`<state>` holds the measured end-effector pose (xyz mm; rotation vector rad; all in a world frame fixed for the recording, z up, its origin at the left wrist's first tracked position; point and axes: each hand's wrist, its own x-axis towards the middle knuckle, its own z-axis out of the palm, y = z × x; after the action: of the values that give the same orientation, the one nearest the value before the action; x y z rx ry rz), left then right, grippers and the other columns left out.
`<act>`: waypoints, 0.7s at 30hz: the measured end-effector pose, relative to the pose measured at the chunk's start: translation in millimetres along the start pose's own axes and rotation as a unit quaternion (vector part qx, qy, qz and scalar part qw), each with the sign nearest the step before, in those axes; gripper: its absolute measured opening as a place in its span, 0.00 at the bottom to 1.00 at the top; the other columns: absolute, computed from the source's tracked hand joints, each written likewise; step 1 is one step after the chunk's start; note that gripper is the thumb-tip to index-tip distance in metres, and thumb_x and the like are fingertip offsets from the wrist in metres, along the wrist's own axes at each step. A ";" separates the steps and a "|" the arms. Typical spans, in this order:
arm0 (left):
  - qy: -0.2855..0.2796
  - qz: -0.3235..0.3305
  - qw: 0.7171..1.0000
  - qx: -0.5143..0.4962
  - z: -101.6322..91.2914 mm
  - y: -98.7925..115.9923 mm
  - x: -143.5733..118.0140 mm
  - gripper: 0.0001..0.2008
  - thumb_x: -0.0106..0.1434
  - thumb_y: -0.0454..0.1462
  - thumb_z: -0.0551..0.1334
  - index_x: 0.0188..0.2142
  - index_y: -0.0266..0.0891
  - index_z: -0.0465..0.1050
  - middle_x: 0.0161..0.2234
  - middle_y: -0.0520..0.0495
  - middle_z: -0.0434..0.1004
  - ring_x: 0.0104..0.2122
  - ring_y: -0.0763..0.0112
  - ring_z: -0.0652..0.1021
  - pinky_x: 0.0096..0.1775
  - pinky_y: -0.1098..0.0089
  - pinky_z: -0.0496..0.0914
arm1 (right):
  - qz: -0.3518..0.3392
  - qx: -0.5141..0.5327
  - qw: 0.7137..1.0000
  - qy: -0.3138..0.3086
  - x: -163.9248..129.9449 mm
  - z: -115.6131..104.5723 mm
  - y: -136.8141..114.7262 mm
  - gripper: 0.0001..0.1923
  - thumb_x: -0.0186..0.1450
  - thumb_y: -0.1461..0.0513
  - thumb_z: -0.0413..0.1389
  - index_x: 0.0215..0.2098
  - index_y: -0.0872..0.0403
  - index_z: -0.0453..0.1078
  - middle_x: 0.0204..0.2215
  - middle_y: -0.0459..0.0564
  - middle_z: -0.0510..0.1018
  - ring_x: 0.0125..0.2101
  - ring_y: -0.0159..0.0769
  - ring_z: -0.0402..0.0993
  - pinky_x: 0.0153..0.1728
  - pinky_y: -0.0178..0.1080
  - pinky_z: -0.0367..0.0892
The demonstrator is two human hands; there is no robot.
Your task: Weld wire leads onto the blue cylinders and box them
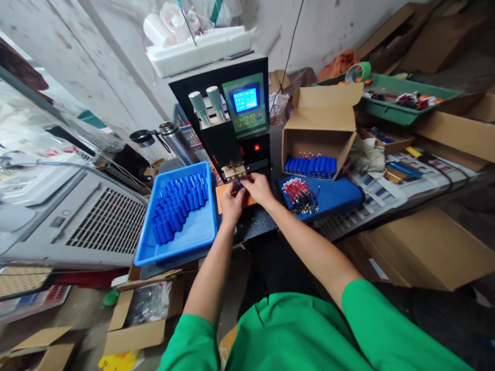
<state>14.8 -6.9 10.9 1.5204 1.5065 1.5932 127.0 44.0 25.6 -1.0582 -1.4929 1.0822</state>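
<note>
Both my hands meet at the front of a black spot welder (216, 141), just below its electrode tips (233, 167). My left hand (232, 203) is closed, its fingers wrapped round a blue battery cell (240, 185) that is mostly hidden. My right hand (258, 188) is closed in a pinch against the same spot, and its fingertips cover whatever lies in them. Under the hands an orange sheet (247, 200) shows. To the left, a blue tray (199, 226) holds many upright blue cells (180, 203). Red and black wire leads (299, 196) lie in a bunch to the right.
A cardboard box (320, 123) with a row of blue cells (310, 166) stands on its side at the right. Behind it sits a green tray (410, 111) with wires and tape. A steel flask (178, 141) is near the welder's left. Open boxes (135, 335) lie on the floor.
</note>
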 end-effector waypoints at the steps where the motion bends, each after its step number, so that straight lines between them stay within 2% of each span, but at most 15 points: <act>1: 0.000 0.001 1.000 0.001 0.1 -0.4 -0.2 0.08 0.61 0.39 0.65 0.37 0.38 0.75 0.32 0.49 0.77 0.33 0.70 0.76 0.39 0.70 0.72 | 0.000 0.000 1.000 0.000 0.0 0.0 0.2 0.11 0.64 0.57 0.59 0.28 0.56 0.74 0.28 0.50 0.81 0.31 0.37 0.75 0.32 0.35 0.63; 7: 0.007 0.000 1.000 -0.009 1.0 -3.5 -1.6 0.09 0.61 0.39 0.64 0.40 0.38 0.75 0.33 0.50 0.77 0.31 0.72 0.75 0.37 0.71 0.72 | -0.004 0.000 1.000 0.004 -0.3 -0.3 0.6 0.13 0.64 0.55 0.59 0.27 0.56 0.73 0.27 0.49 0.80 0.29 0.36 0.74 0.31 0.35 0.62; 13: 0.002 -0.006 1.000 -0.011 1.0 -5.8 -1.1 0.07 0.62 0.39 0.65 0.38 0.38 0.75 0.31 0.51 0.76 0.30 0.73 0.75 0.37 0.71 0.72 | 0.002 0.002 1.000 0.004 -1.1 -0.2 2.2 0.12 0.64 0.55 0.60 0.28 0.56 0.73 0.28 0.50 0.81 0.30 0.37 0.74 0.32 0.36 0.64; 21: 0.000 -0.010 1.000 -0.003 1.0 -1.8 -2.9 0.11 0.63 0.40 0.65 0.43 0.38 0.76 0.35 0.48 0.79 0.32 0.71 0.77 0.36 0.71 0.72 | 0.003 0.014 1.000 -0.011 -1.7 -1.9 10.9 0.10 0.63 0.55 0.60 0.31 0.53 0.73 0.30 0.49 0.81 0.34 0.40 0.76 0.37 0.39 0.68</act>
<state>15.9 -8.6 7.9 1.4965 1.5109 1.5862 130.2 45.0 14.9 -1.0357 -1.4893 1.1186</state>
